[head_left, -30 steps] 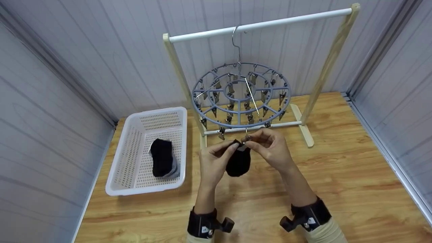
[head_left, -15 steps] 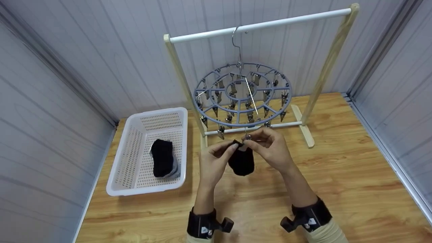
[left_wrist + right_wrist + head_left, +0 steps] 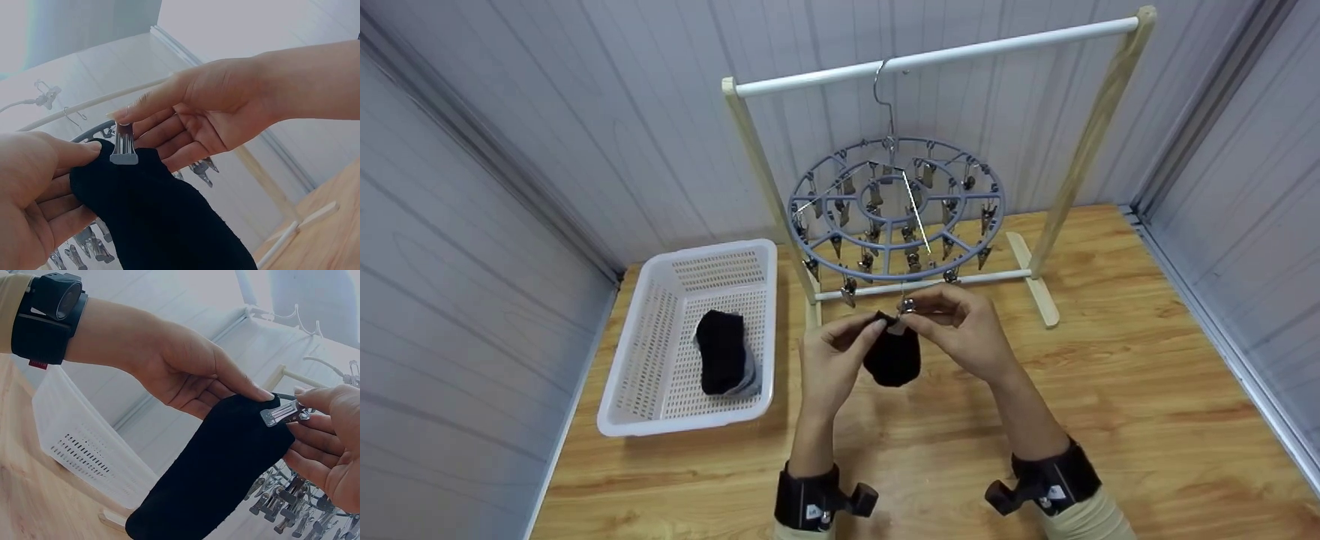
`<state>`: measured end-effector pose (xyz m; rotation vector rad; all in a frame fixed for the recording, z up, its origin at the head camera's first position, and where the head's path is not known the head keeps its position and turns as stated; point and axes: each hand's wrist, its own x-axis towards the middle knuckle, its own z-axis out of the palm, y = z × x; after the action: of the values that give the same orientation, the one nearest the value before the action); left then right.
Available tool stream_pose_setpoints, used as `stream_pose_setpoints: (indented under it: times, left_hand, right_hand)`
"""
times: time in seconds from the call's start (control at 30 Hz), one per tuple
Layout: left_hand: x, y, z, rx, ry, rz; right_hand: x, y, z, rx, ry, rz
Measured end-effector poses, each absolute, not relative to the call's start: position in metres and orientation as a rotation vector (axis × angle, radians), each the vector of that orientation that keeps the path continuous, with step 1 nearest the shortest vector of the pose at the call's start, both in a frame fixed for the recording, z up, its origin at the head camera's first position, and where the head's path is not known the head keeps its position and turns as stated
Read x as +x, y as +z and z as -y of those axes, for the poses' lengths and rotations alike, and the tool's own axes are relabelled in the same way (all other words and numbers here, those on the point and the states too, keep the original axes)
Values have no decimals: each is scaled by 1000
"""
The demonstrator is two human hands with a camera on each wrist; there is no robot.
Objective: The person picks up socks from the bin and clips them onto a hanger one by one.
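Note:
A black sock hangs below both hands, in front of the round clip hanger. My left hand pinches the sock's cuff between thumb and fingers. My right hand pinches the tail of a metal clip on the hanger's near side. In the left wrist view the clip's flat mouth lies over the sock's edge, between the two hands. The right wrist view shows the sock hanging at full length, with the clip across its upper corner.
A white perforated basket stands to the left with a black and grey sock bundle in it. The hanger hooks onto the white bar of a wooden rack. Several metal clips dangle from its rings. Panelled walls surround the wooden table.
Both hands stay nearly in place at the clip. The sock's lower end has swung right and partly back, and the hanger has shifted slightly.

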<state>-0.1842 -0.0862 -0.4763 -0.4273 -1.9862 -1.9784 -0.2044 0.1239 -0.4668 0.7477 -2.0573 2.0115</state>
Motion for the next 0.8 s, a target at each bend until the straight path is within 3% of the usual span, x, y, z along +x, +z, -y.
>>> stream_pose_setpoints:
  times: [0.3,0.8]
  left_hand:
    - [-180,-473,102,-432,-1925,2048]
    - [-171,-460,161,-180,-1730,2131]
  right_hand:
    - [-204,-467,-123,714,1964,2104]
    - [-209,-466,-138,672,1917,2128]
